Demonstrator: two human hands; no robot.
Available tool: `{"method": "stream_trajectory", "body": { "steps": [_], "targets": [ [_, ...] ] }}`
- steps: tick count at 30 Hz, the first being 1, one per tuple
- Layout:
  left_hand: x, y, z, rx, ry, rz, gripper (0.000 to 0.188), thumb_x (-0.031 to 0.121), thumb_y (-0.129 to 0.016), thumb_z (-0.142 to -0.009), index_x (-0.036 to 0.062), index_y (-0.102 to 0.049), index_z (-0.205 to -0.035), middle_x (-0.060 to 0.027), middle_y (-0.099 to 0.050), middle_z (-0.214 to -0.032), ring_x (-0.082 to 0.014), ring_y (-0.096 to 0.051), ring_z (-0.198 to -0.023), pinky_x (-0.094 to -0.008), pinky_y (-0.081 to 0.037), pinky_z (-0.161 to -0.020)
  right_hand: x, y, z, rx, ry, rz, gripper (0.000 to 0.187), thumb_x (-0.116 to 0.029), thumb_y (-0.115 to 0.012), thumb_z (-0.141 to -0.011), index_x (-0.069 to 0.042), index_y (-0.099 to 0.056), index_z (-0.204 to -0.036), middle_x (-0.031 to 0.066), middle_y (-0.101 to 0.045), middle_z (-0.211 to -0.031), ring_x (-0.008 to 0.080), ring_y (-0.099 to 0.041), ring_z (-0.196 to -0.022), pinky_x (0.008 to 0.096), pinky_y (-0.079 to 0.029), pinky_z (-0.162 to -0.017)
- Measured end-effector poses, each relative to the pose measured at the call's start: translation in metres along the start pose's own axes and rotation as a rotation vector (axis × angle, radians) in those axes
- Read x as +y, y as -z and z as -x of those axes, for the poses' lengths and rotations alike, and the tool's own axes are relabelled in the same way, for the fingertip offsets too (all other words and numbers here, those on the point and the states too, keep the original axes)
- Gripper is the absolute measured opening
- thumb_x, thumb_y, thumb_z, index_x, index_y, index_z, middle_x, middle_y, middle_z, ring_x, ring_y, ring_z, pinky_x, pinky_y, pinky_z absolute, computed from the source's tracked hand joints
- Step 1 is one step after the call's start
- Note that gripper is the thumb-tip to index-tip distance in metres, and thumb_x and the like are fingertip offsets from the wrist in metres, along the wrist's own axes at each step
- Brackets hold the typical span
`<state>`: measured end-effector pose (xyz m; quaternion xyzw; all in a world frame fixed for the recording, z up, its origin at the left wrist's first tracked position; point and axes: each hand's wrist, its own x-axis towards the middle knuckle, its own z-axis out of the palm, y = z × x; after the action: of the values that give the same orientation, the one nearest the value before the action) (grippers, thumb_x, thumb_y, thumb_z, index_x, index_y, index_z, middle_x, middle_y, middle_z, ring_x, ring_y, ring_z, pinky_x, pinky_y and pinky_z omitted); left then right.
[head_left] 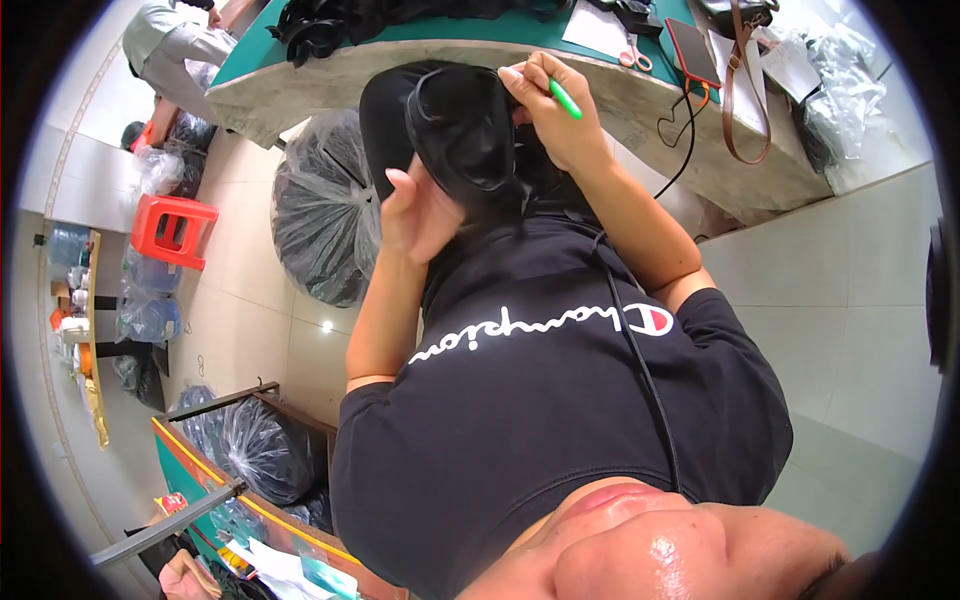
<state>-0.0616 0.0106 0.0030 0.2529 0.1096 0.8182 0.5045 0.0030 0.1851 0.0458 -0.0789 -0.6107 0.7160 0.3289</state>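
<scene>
A shiny black sewn piece (460, 130) with curved, raised edges lies over my lap; its exact kind I cannot make out. My left hand (425, 215) supports it from the near side, thumb sticking out to the left and fingers partly hidden beneath the material. At its upper right edge, my right hand (552, 108) is closed, thumb and forefinger pinching near the rim. A slim bright green tool handle (565, 98) pokes out from between the right fingers. The tool's working end is hidden in the hand.
Ahead is a green-topped table (245, 70) with black pieces (345, 22), red-handled scissors (634, 58), a dark red-edged device (691, 52) and a brown strap (740, 105). A plastic-wrapped bundle (328, 205) and red stool (172, 232) stand left. Another person (172, 55) is at upper left.
</scene>
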Motion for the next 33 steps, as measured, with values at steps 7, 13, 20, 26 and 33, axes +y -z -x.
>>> {"method": "stream_trajectory", "body": {
  "steps": [7,13,20,26,33],
  "targets": [
    [-0.020,0.006,0.002,0.392,-0.140,-0.503,0.037,0.017,-0.064,-0.088,-0.0022,-0.055,-0.119,-0.0111,-0.060,-0.118,-0.0217,-0.054,-0.112,-0.0351,-0.036,-0.101,0.004,0.002,0.008,-0.040,0.211,0.217,0.031,-0.007,-0.055,-0.093,-0.007,-0.034,-0.070,0.0020,-0.054,-0.077,0.0047,-0.049,-0.063,0.0209,-0.046,-0.052],
    [-0.010,-0.002,0.001,0.283,-0.316,-0.587,0.025,0.008,-0.054,-0.093,-0.0017,-0.057,-0.115,-0.0087,-0.064,-0.100,-0.0184,-0.058,-0.101,-0.0329,-0.040,-0.096,0.001,0.016,0.025,-0.117,0.574,0.969,0.030,-0.009,-0.062,-0.088,-0.001,-0.040,-0.069,0.0104,-0.060,-0.080,0.0143,-0.056,-0.069,0.0297,-0.045,-0.062],
    [-0.020,-0.010,0.000,0.470,-0.228,-0.605,0.032,0.030,-0.048,-0.098,0.0029,-0.059,-0.110,0.0001,-0.063,-0.090,-0.0052,-0.057,-0.082,-0.0191,-0.041,-0.067,-0.001,0.006,0.041,-0.389,0.132,0.329,0.037,-0.007,-0.067,-0.086,-0.004,-0.034,-0.070,0.0081,-0.064,-0.085,0.0083,-0.053,-0.070,0.0214,-0.044,-0.062],
    [-0.021,-0.021,0.004,0.451,-0.117,-0.699,0.035,0.036,-0.044,-0.099,0.0050,-0.060,-0.101,-0.0005,-0.064,-0.087,-0.0050,-0.058,-0.074,-0.0179,-0.040,-0.061,0.004,0.002,0.047,-0.238,0.103,0.286,0.035,-0.001,-0.066,-0.085,-0.007,-0.034,-0.073,0.0095,-0.061,-0.086,0.0096,-0.056,-0.076,0.0218,-0.047,-0.064],
    [-0.022,0.000,0.008,0.494,-0.113,-0.928,0.031,0.035,-0.051,-0.096,0.0057,-0.063,-0.095,0.0024,-0.061,-0.081,-0.0041,-0.052,-0.068,-0.0191,-0.040,-0.061,0.015,0.000,0.051,-0.275,-0.087,-0.184,0.039,0.002,-0.067,-0.082,-0.011,-0.032,-0.072,0.0046,-0.055,-0.081,0.0085,-0.049,-0.068,0.0218,-0.041,-0.059]
  ]
}}
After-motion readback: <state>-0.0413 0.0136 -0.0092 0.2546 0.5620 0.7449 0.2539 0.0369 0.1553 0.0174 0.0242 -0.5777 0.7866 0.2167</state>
